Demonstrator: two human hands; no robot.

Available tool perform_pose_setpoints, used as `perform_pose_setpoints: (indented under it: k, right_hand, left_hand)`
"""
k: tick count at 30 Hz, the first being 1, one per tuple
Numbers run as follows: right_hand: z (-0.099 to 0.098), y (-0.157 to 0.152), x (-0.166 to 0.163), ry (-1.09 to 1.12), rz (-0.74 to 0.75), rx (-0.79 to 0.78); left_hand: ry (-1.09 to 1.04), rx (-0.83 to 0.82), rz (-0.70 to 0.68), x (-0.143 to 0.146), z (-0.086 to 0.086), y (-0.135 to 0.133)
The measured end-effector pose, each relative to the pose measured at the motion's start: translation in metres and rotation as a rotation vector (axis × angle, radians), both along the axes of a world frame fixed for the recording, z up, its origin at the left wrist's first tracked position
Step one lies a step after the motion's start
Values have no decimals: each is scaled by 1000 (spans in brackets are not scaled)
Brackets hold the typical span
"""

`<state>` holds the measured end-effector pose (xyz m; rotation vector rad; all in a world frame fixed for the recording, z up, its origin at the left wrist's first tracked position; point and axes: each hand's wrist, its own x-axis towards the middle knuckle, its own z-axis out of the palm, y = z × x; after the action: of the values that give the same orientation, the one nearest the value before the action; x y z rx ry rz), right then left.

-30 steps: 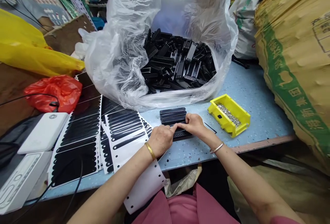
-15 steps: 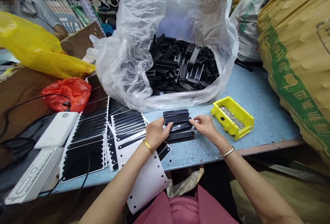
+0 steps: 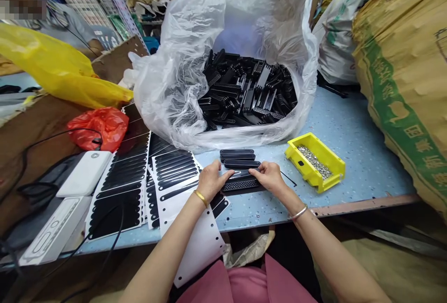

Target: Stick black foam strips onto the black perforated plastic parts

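Both grips (image 3: 209, 178) (image 3: 274, 177) hold black strip (image 3: 240, 174); sack (image 3: 394, 56) shows characters (image 3: 414, 131).

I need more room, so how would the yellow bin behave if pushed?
The yellow bin would probably keep its shape: its walls stand straight. It seems unlikely to tip, sitting flat on the table. A jolt might spill metal pieces from its open top.

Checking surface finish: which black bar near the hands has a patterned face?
The lattice-faced black bar nearest the front edge of the blue speckled tabletop; the plain black bars behind it show no lattice.
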<state>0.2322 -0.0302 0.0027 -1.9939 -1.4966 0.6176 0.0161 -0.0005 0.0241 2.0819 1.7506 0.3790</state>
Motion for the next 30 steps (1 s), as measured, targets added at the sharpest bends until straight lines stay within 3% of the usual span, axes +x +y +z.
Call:
perform_pose_setpoints:
  k: [5,10,14,18,23,27,30]
  right_hand:
    - [-3,-3,0,50,-36,44]
    - [-5,-8,12,179,-128,80]
    - [-4,0,18,164,-63,49]
    - [-6,15,7,159,66,8]
    - [5,20,0,195,15,-9]
    - [37,-20,7,55,-87,235]
    - [51,-71,-5,95,92,211]
  left_hand:
    - [-138,16,50,-27,1,-4]
    - [-432,-135,8,-28,10,-5]
    - [-456,-205,-69,-20,8,1]
    - [-439,-193,1,-16,2,13]
    - [-400,-180,51,-18,12,16]
    - [-372,99,80,-49,37,-24]
    - [-309,252,216,-95,42,-81]
